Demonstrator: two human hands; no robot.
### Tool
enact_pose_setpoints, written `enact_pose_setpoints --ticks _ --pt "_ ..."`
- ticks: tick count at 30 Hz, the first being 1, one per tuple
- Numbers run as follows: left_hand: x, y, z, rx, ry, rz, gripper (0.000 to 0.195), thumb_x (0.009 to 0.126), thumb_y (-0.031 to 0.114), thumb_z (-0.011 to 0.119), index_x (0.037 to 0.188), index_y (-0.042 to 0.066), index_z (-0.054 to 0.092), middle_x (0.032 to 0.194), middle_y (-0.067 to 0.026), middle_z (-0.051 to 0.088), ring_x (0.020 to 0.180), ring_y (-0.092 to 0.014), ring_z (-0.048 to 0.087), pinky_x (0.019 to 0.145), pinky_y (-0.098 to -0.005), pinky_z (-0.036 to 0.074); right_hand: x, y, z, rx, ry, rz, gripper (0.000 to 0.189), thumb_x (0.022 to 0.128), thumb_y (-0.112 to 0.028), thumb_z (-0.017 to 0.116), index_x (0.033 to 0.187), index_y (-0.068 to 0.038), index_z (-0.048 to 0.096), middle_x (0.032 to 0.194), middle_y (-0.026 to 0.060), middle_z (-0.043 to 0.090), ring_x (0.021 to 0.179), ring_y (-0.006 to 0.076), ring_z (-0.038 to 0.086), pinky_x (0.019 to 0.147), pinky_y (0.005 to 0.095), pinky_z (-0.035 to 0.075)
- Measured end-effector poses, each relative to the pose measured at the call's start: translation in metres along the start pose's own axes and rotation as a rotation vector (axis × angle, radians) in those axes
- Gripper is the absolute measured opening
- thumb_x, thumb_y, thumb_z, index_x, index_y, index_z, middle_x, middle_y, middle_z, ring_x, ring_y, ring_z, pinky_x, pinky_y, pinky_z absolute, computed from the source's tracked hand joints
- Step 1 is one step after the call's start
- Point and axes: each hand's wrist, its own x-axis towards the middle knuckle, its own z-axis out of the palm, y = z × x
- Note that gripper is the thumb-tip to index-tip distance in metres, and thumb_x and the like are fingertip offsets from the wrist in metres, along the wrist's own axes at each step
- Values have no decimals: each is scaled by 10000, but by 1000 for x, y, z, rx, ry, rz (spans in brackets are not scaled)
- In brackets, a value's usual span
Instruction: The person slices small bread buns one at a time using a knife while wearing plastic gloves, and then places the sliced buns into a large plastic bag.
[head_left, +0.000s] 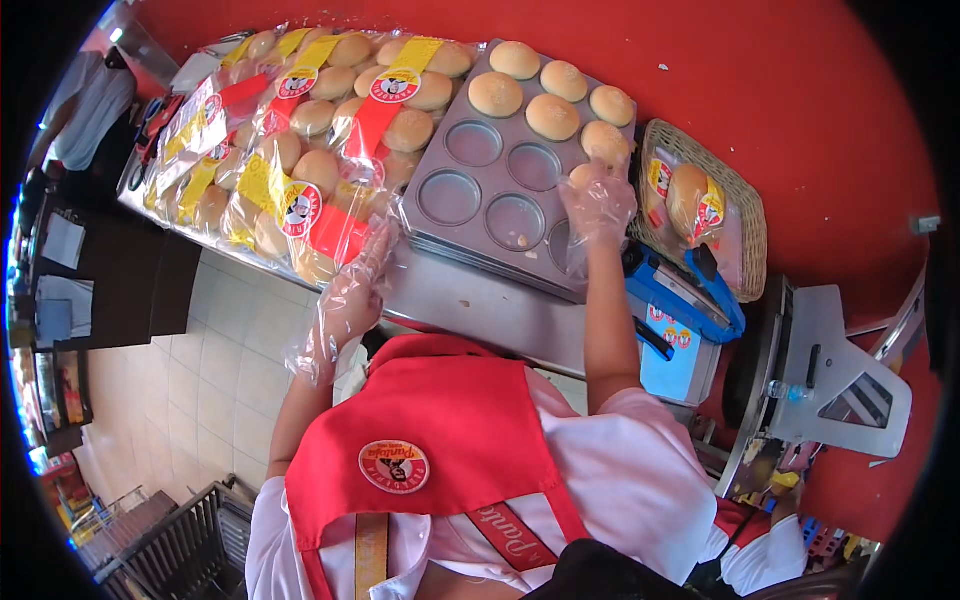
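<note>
My left hand (352, 289) wears a clear plastic glove and grips the near right edge of a clear plastic bag of buns (319, 176). The bag bears yellow and red bands and a round printed label. In a similar glove, my right hand (600, 201) reaches over the right side of a dark metal bun pan (469, 202). Its fingers close around a golden bun (582, 175), partly hidden by the hand. Just beyond is another bun (604, 141), close to the fingertips. Several buns (553, 116) fill the pan's far wells; several near wells hold only crumbs or nothing.
More pans are stacked beneath the top one on a metal table (480, 296). More bagged buns (405, 86) cover its left. To the right are a wicker basket (754, 217) with a bagged bun, a blue bag sealer (679, 289) and label sheets (664, 367). A red wall (780, 97) stands behind.
</note>
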Motion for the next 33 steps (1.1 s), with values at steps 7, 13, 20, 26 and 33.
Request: enact_pose_setpoints --ticks 7,13,20,26,33 --pt "0 19 -15 -113 -71 -214 813 658 -115 448 1437 52 286 1416 -241 357 1270 -383 395 1037 -395 366 20 29 11 205 -267 180 705 736 -474 625 1296 -68 487 1228 241 548 1038 361 600 856 414 495" --pt "-4 8 -10 -10 22 -99 807 663 -102 454 1435 68 297 1411 -214 378 1240 -384 424 1019 -399 384 23 24 -19 2606 -274 753 662 887 -596 363 1348 -126 433 1334 174 478 1166 390 505 755 582 503" --pt "-3 13 -16 -20 45 -67 791 665 -104 440 1429 60 313 1397 -229 397 1235 -381 440 1011 -386 389 0 -43 -34 2993 -635 474 735 867 -675 332 1347 -127 427 1344 210 441 1188 429 451 799 595 495" --pt "-6 13 -22 38 64 -62 712 682 -80 458 1380 51 402 1364 -227 442 1212 -375 475 994 -389 414 -10 -91 -35 3086 -664 547 751 828 -684 393 1357 -151 421 1373 169 426 1244 383 419 839 574 486" --pt "-11 -14 -11 -196 -5 27 727 663 -116 424 1370 54 422 1378 -209 434 1246 -363 447 1026 -384 392 -21 -107 -37 2369 -275 -183 1048 614 -490 794 1413 -17 308 1444 108 337 1303 355 381 908 474 494"
